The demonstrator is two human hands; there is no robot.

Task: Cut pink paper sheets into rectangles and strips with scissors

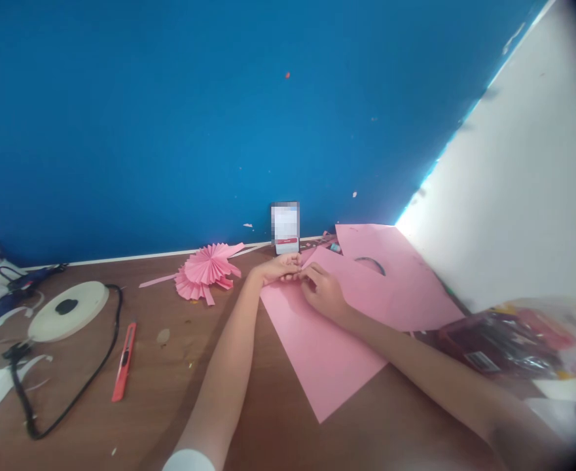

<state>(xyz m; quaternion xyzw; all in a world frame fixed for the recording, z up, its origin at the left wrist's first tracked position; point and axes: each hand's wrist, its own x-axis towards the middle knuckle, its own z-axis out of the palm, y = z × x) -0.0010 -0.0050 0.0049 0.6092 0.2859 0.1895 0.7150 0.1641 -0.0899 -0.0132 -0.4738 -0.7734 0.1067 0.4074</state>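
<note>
1. While the left hand and the right hand meet above the far part of the pink sheet, the step in hand seems to be fine fingertip work on a small piece.
2. About the grip, the right fingers curl inward close to the left ones; I cannot tell whether either hand is clamped on something.
3. The next move, in my judgement, calls for steady fingertips and a sheet that does not slide.
4. The sheet lies flat on the desk, under the right forearm, with the folded fans to its left.
5. One corner points toward the person. The left edge slants from the hands to this corner; the long axis probably follows it, but the forearm hides part.
</note>
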